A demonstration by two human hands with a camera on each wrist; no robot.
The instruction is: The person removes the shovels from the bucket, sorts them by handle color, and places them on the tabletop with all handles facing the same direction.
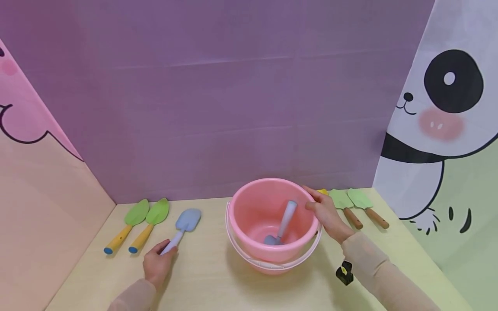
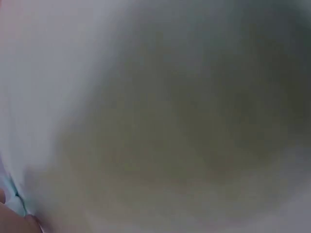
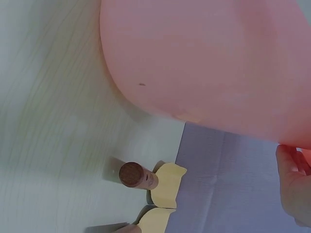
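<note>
My left hand (image 1: 158, 262) grips the pale handle of a small blue-grey toy shovel (image 1: 188, 219), whose blade points away from me over the table. In the left wrist view, only a bit of the hand (image 2: 17, 221) shows at the lower left corner; most of that view is blurred. A pink bucket (image 1: 249, 211) stands in the middle, its white handle (image 1: 256, 262) hanging down at the front. My right hand (image 1: 328, 214) holds the bucket's right rim. Inside the bucket leans another blue-grey shovel (image 1: 288, 217) with its handle up.
Two green leaf-shaped trowels (image 1: 137, 214) with yellow handles lie at the left. Two light green trowels (image 1: 359, 198) with wooden handles lie at the right, beside a partly hidden yellow piece (image 1: 322, 191). A purple wall (image 1: 202, 108) closes the back of the table (image 1: 202, 276).
</note>
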